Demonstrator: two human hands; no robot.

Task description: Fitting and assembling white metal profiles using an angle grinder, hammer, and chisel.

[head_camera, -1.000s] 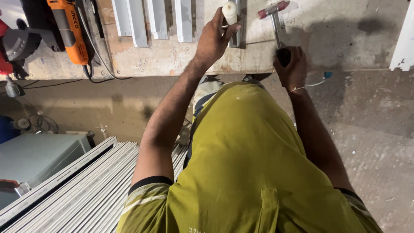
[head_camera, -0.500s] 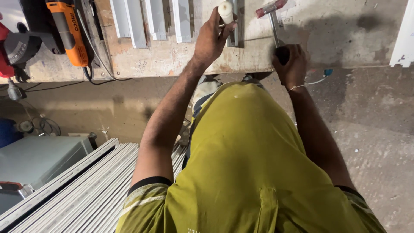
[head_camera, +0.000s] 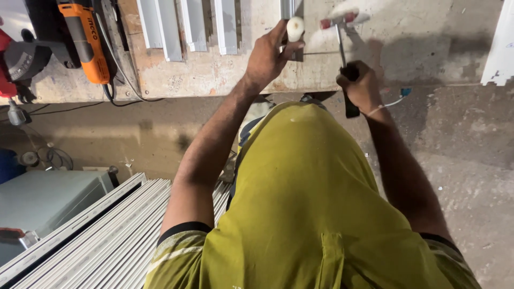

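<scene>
The scene has hardly changed since a moment ago: the hammer [head_camera: 342, 32] head is now blurred, so the striking goes on. The workbench [head_camera: 214, 69] carries everything. The left hand [head_camera: 267, 56] reaches forward, fingers pinching a white-handled tool [head_camera: 295, 28] on a metal strip. The right hand [head_camera: 360, 83] is clenched around the hammer's black grip.

Rough, stained wooden bench [head_camera: 214, 75]; smooth matt metal strips [head_camera: 166, 29]; glossy orange plastic tool [head_camera: 83, 40]

Bare bench top [head_camera: 428, 37] right of hammer [head_camera: 342, 32], metal strips [head_camera: 187, 27] and orange power tool [head_camera: 83, 40] crowding left
</scene>
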